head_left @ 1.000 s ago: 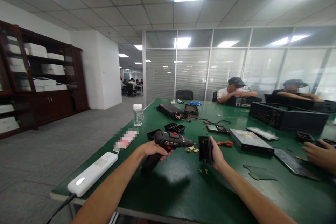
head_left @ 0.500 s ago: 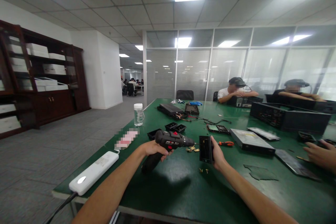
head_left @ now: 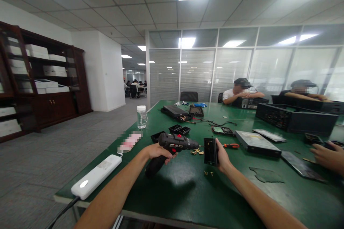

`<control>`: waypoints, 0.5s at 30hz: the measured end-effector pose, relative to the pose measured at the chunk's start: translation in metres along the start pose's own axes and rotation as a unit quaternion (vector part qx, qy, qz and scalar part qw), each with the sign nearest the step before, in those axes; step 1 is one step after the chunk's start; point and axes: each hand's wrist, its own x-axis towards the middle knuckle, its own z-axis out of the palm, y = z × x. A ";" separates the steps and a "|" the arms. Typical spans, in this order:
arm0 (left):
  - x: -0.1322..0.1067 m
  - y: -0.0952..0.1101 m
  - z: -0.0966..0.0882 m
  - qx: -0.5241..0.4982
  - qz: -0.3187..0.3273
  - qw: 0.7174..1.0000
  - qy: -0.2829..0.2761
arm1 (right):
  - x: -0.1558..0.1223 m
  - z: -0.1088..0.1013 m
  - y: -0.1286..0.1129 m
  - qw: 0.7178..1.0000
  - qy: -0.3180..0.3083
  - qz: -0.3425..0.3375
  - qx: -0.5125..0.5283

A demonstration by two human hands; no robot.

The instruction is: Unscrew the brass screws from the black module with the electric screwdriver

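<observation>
My left hand (head_left: pixel 160 152) is closed round the grip of a black cordless drill (head_left: pixel 178 142) with red switches. Its bit points right, at the near side of a black plastic housing (head_left: pixel 210 152); whether the tip touches it I cannot tell. Fingers of my right hand (head_left: pixel 223 156) grip that open-fronted housing by its right side, holding it above the table. Brass-coloured metal pieces (head_left: pixel 198 152) lie behind the gap between drill and housing. Below the housing are two small screws (head_left: pixel 209 174). A screwdriver with an orange and black handle (head_left: pixel 231 146) rests just right of my right hand.
Behind the drill sit several black housings (head_left: pixel 179 129). A white power strip (head_left: pixel 96 176) and a water bottle (head_left: pixel 141 117) stand left on the green table (head_left: pixel 172 205). An optical drive (head_left: pixel 257 144) and computer case (head_left: pixel 297 118) occupy the right, where another person's hand (head_left: pixel 328 156) works.
Both my hands, the drill and the housing keep practically the same positions. The other person's hand at the right edge has shifted slightly.
</observation>
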 end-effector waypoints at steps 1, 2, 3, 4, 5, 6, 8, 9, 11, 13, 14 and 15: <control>0.000 0.000 0.000 -0.001 -0.003 1.000 0.003 | 0.000 0.000 0.000 1.000 -0.001 0.000 0.001; 0.000 0.000 0.000 -0.001 -0.006 1.000 0.007 | 0.001 -0.001 0.000 1.000 -0.002 -0.001 0.002; 0.000 0.000 0.001 -0.001 -0.009 1.000 0.010 | 0.002 -0.001 0.001 1.000 -0.004 -0.001 0.002; 0.000 0.000 0.001 -0.001 -0.011 1.000 0.012 | 0.003 -0.002 0.001 1.000 -0.005 0.000 0.000; 0.000 0.000 0.000 -0.001 -0.012 1.000 0.013 | 0.003 -0.002 0.001 1.000 -0.005 0.000 -0.003; 0.001 0.000 0.000 -0.001 -0.011 1.000 0.014 | 0.004 -0.002 0.001 1.000 -0.005 -0.001 -0.004; 0.001 -0.001 0.000 -0.002 -0.007 1.000 0.012 | 0.003 -0.002 0.001 1.000 -0.004 -0.008 -0.004; 0.001 -0.001 -0.001 -0.003 -0.004 1.000 0.009 | 0.003 -0.002 0.001 1.000 -0.004 -0.013 -0.001; 0.001 -0.001 -0.001 -0.006 0.001 1.000 0.002 | 0.001 -0.001 0.001 1.000 -0.007 -0.019 0.005; 0.000 -0.002 -0.001 -0.010 0.000 1.000 0.000 | 0.000 0.000 0.001 1.000 -0.012 -0.017 0.006; 0.000 -0.002 -0.001 -0.013 -0.001 1.000 0.001 | 0.000 0.000 0.001 1.000 -0.015 -0.015 0.006; 0.000 -0.002 -0.001 -0.014 -0.003 1.000 0.002 | -0.001 0.000 0.001 1.000 -0.017 -0.012 0.006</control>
